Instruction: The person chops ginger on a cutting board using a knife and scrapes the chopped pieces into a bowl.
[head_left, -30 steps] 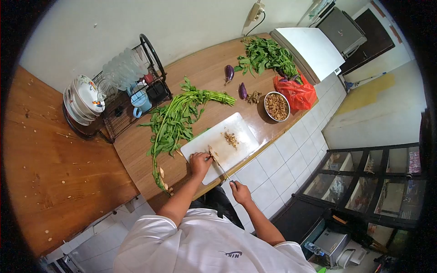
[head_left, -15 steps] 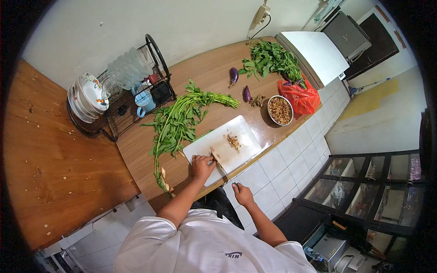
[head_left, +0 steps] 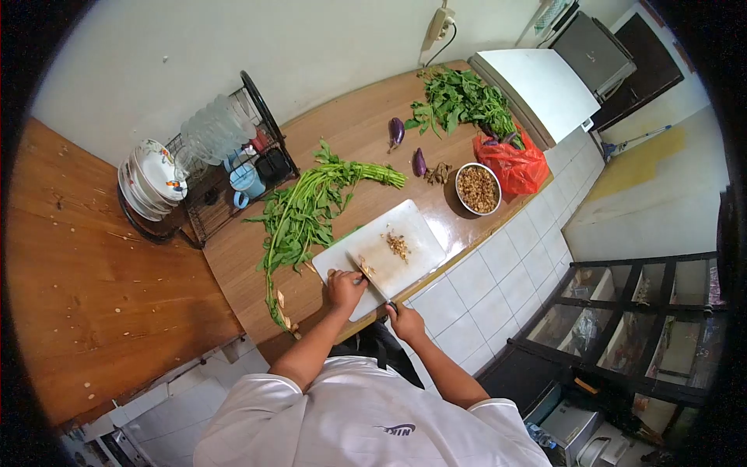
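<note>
On the white cutting board (head_left: 420,232), my left hand (head_left: 345,289) is closed at the near left, its fingertips against a small brownish piece of food. Exactly what lies under those fingers is hidden. My right hand (head_left: 407,321) grips the dark handle of a knife (head_left: 376,282) at the board's near edge. The blade slants up and left across the board, close beside my left fingertips. Farther over on the board lies a small heap of chopped brown bits (head_left: 398,246).
Leafy green stalks (head_left: 311,198) lie behind the board. A bowl of brown bits (head_left: 478,189), two eggplants (head_left: 397,132), a red plastic bag (head_left: 517,167) and more greens (head_left: 467,101) are to the right. A dish rack (head_left: 210,202) stands at left.
My right hand has moved slightly up and left with the knife, and the blade now reaches farther over the board. My left hand has stayed nearly in place.
</note>
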Demonstrator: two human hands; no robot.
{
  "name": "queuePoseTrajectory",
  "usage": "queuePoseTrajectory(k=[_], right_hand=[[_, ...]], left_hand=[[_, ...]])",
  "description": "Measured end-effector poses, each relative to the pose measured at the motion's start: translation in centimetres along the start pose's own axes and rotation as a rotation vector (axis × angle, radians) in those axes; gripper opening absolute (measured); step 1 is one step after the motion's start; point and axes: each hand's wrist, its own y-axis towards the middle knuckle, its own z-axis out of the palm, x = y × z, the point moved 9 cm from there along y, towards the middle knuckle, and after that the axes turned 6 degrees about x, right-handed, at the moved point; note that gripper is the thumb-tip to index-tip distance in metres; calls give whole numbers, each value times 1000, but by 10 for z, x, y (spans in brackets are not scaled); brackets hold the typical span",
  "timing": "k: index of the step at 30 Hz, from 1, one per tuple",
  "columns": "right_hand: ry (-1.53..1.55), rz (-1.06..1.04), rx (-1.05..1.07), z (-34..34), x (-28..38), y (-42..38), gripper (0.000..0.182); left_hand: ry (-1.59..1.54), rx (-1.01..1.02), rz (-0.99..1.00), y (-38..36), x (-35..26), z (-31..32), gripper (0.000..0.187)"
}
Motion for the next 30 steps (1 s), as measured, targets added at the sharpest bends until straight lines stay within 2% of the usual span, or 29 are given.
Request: queuePoseTrajectory(k=[4, 6, 8, 11, 15, 17, 20, 23, 26, 30], right_hand=[[-92, 0, -15, -13, -26, -19, 48], [-124, 7, 38, -15, -33, -19, 48], [-107, -7, 23, -19, -31, -10, 50], [-66, -52, 11, -34, -19, 10, 53], [10, -86, -25, -49, -14, 10, 53], [61, -112, -17, -44, -20, 5, 53], [137, -132, 19, -33, -32, -5, 52], [33, -107, 97, -21, -44, -12, 51], [53, -96, 121, -20, -50, -16, 52], [60, -82, 154, -16, -46, -12, 51]], left_hand=[[-62, -19, -97, -5, 9, 7, 19], [-36, -42, -58, -4, 7, 3, 22], [79, 53, -69, -6, -8, -7, 24], [58, 87, -76, -5, -9, -4, 25], [-8, 33, -89, -6, -10, -3, 24], [-48, -46, -107, -8, 5, 6, 24], [-22, -45, -135, -14, 2, 2, 23], [32, -39, -186, -18, 2, 4, 21], [10, -45, -116, -16, -4, 1, 20], [70, -43, -157, -15, -1, 4, 19]])
